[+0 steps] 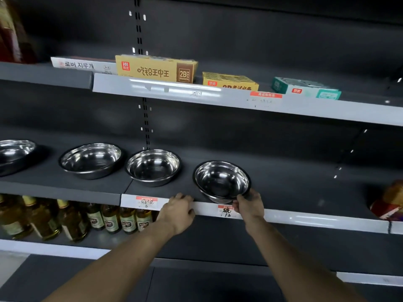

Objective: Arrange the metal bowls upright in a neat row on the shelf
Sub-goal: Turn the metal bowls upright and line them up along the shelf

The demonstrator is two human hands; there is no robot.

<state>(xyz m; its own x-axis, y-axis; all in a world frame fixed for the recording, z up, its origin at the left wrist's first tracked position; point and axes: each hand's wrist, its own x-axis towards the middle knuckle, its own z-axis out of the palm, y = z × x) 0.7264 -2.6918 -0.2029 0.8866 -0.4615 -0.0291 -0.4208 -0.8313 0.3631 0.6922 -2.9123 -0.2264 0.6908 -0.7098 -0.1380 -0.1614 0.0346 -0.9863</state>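
Observation:
Several shiny metal bowls stand upright on the dark middle shelf (65, 186). One is cut off by the left edge (13, 152). A wide bowl (91, 160) and a smaller bowl (153, 166) follow to the right. The rightmost bowl (221, 180) sits near the shelf's front edge, tilted slightly toward me. My right hand (248, 204) grips its near right rim. My left hand (177, 211) rests on the shelf's front edge to the left of that bowl, fingers curled and holding nothing.
The upper shelf (327, 110) holds flat boxes, one yellow (156, 68) and one green (305, 88). Bottles (72, 219) line the lower shelf at left. A red and gold package (390, 201) lies at far right on the middle shelf. Price tags (146, 201) hang on the front strip.

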